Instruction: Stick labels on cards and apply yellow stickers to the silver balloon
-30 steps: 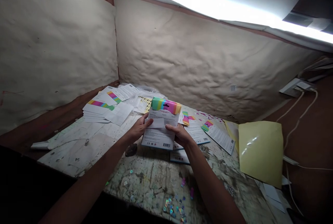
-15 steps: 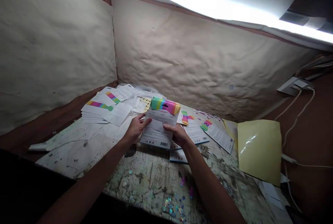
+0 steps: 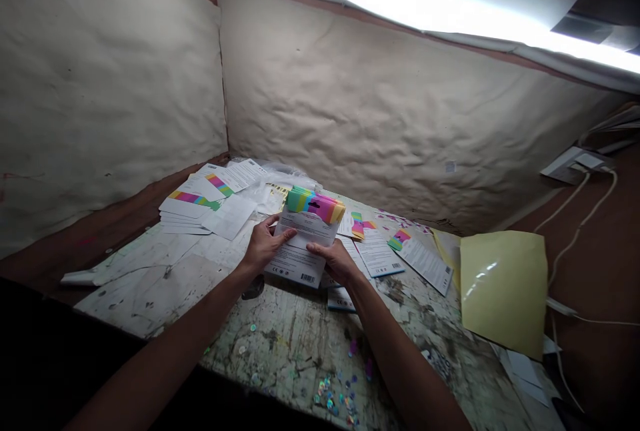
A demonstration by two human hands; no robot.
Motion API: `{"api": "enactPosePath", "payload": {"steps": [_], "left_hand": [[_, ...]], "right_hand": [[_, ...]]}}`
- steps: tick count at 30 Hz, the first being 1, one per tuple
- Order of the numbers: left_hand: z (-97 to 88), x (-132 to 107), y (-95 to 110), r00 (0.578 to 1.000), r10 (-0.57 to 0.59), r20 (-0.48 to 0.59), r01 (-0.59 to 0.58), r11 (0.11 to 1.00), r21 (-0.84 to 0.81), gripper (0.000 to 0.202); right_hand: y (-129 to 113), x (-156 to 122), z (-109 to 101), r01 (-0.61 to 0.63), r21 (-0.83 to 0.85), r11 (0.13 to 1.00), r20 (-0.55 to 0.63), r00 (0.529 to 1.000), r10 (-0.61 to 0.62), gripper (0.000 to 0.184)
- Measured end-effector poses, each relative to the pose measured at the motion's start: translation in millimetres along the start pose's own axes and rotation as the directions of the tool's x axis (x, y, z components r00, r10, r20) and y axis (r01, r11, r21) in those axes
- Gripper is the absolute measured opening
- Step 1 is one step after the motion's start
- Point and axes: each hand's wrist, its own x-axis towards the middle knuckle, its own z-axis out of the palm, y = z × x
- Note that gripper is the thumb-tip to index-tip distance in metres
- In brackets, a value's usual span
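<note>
Between my two hands is a stack of printed packaging cards (image 3: pixel 300 254), held above the worktable. Its top edge is striped in green, yellow, pink and orange with a dark hanging slot; below are fine print and a barcode. My left hand (image 3: pixel 265 242) grips the left edge, thumb on the front. My right hand (image 3: pixel 337 259) clasps the right edge, thumb also across the front. The fingers behind the stack are hidden. Just behind my right hand, similar printed cards (image 3: pixel 377 254) lie on the table, and another card (image 3: pixel 343 299) shows partly beneath my right wrist.
A fanned pile of white cards (image 3: pixel 183 224) lies at left, beside crumpled clear plastic (image 3: pixel 295 174). One card (image 3: pixel 425 264) rests at right, near a yellow sheet (image 3: pixel 503 294). Shiny sequins (image 3: pixel 333 397) are scattered at the front edge. White cables (image 3: pixel 567 237) hang from a wall socket.
The stack and both hands have shifted slightly to the left and tilted a little. The camera view has moved slightly. Both hands keep their hold.
</note>
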Motion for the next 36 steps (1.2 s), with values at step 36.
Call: {"api": "enactPosePath", "payload": {"steps": [36], "left_hand": [[6.1,-10.9,16.9,0.983,0.166,-0.079,-0.149,0.971,0.189,0.101]], "right_hand": [[7.2,4.8,-5.0,0.03,-0.174,0.984,-0.044,0.998,-0.039,0.047]]}}
